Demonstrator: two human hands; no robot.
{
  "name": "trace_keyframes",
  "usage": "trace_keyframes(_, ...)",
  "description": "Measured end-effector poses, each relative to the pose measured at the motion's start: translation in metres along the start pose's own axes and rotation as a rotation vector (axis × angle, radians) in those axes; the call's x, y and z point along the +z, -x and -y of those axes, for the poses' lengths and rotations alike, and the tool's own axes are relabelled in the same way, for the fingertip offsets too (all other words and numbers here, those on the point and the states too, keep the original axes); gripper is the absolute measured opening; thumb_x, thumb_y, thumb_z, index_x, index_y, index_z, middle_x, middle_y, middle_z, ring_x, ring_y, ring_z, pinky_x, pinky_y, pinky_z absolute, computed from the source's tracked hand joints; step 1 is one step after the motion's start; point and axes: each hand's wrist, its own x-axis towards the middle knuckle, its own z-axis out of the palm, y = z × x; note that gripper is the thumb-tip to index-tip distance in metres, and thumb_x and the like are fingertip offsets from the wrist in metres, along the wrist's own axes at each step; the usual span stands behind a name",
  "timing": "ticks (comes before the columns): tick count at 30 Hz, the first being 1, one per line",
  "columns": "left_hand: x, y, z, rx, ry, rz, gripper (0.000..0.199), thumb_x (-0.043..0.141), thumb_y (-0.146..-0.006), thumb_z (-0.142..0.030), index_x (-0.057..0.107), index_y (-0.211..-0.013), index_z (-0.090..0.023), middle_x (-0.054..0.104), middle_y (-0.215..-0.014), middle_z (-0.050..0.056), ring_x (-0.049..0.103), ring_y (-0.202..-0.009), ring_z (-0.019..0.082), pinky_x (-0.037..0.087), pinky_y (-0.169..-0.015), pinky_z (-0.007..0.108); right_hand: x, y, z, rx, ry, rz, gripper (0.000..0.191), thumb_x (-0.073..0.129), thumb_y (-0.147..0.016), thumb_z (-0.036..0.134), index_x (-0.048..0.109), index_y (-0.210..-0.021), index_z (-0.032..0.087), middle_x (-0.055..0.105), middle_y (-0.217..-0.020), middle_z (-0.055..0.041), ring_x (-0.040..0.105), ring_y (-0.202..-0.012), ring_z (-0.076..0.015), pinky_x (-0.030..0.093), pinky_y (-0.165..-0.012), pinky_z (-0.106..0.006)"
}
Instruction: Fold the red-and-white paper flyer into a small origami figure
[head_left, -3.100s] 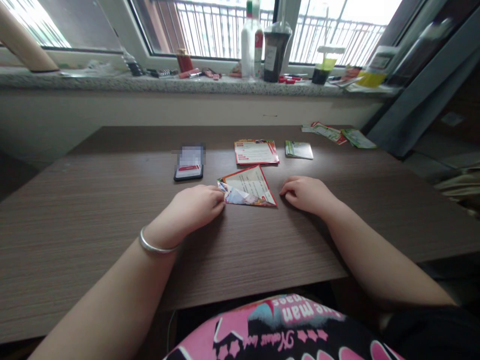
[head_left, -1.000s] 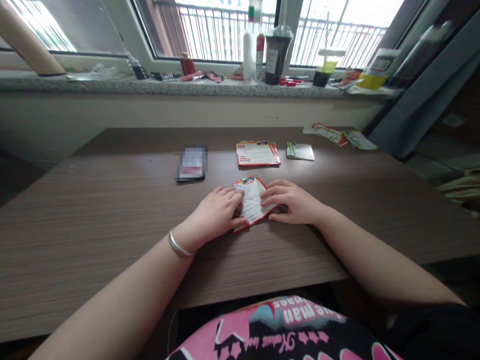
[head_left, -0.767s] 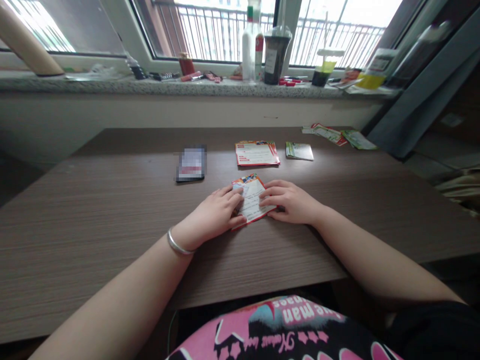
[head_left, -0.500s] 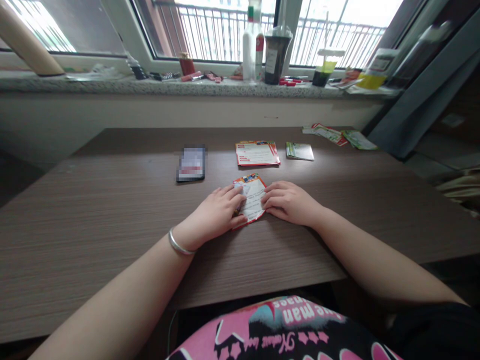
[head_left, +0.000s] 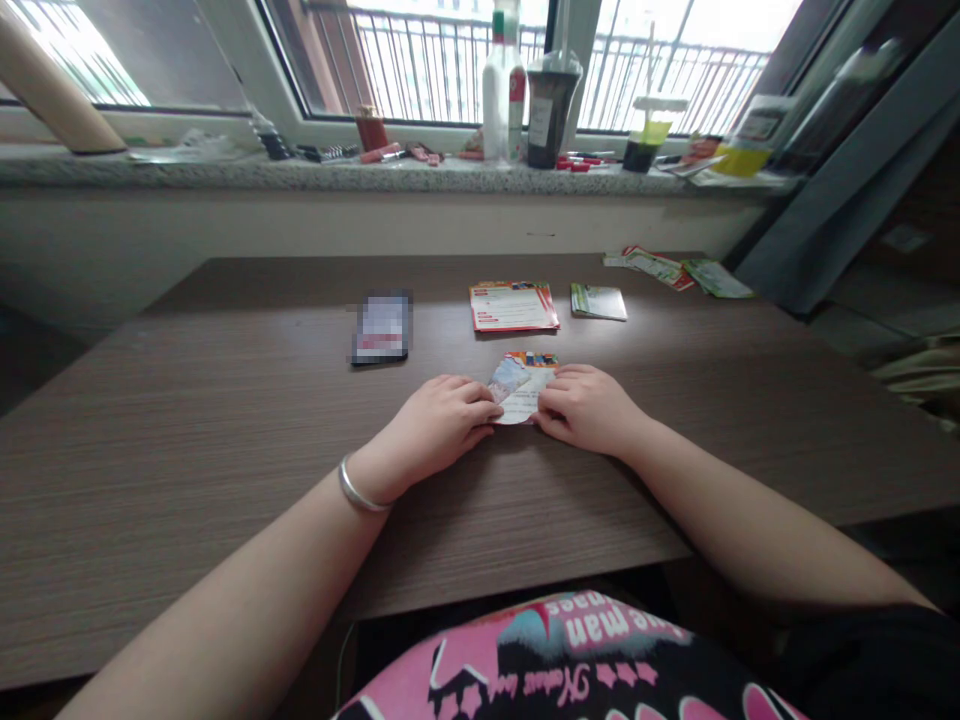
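Lying between left-hand fingers (head_left: 486, 411) and right-hand fingers (head_left: 553, 400), the folded paper (head_left: 518, 398) is gripped by both.

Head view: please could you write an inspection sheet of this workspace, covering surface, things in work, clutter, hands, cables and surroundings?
Surface: brown wood-grain desk.
Things in work: partly folded printed sheet between the hands; red-bordered paper stack beyond it.
Clutter: smartphone, screen blurred, left of the stack; smaller paper stack to its right; loose leaflets at the far right.
Left hand: fingers at the sheet's left side.
Right hand: fingers curled at its right side.
Cables: thin pale cable below the near edge.
Surroundings: granite windowsill with bottles and cups; grey curtain at right.
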Motion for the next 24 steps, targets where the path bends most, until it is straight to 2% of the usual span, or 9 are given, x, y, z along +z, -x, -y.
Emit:
trace_keyframes(3,0.0001,0.0007,-0.0021,-0.017,0.017,0.009,0.028,0.055,-0.092,-0.029,0.063,-0.118,-0.023,0.065,-0.121,0.006,0.058,-0.11,0.024,0.046,-0.099,0.041,-0.0005,0.0003,0.0014,0.026,-0.035,-0.002,0.026,0.051,-0.092,0.034,0.064,-0.074,0.02,0.072,-0.078,-0.0053,0.064,-0.075,-0.019,0.041,-0.082,-0.033)
trace_keyframes(8,0.0004,0.0036,-0.004,-0.016,0.047,0.048,0.044,0.057,-0.09,-0.033,0.054,-0.133,-0.024,0.056,-0.138,0.006,0.052,-0.123,0.025,0.041,-0.107,0.041,0.001,0.0017,0.0012,0.191,-0.141,0.034,0.027,0.051,-0.092,0.04,0.064,-0.077,0.021,0.071,-0.075,-0.0036,0.061,-0.067,-0.0164,0.035,-0.062,-0.027)
trace_keyframes(13,-0.0001,0.0054,-0.0034,-0.013,0.088,0.122,0.055,0.057,-0.089,-0.037,0.044,-0.142,-0.028,0.045,-0.149,0.002,0.041,-0.135,0.03,0.035,-0.112,0.045,0.0043,0.002,-0.0027,0.291,-0.199,0.053,0.022,0.054,-0.09,0.034,0.06,-0.073,0.02,0.068,-0.07,-0.0018,0.057,-0.062,-0.015,0.031,-0.057,-0.025)
trace_keyframes(19,0.0,0.0045,-0.003,-0.017,0.15,0.106,0.049,0.059,-0.087,-0.032,0.051,-0.135,-0.024,0.045,-0.148,0.005,0.038,-0.138,0.027,0.033,-0.114,0.044,0.0055,-0.0006,-0.0064,0.355,-0.294,0.077,0.022,0.055,-0.089,0.033,0.06,-0.072,0.02,0.065,-0.068,-0.0006,0.054,-0.06,-0.0137,0.03,-0.057,-0.024)
trace_keyframes(24,0.001,0.0027,-0.0049,-0.031,0.153,0.038,0.039,0.057,-0.088,-0.028,0.056,-0.127,-0.022,0.057,-0.131,0.009,0.051,-0.123,0.024,0.041,-0.107,0.04,0.0061,-0.0045,-0.0065,0.438,-0.315,0.103,0.022,0.058,-0.088,0.035,0.062,-0.071,0.021,0.067,-0.069,-0.0004,0.056,-0.061,-0.0141,0.03,-0.056,-0.025)
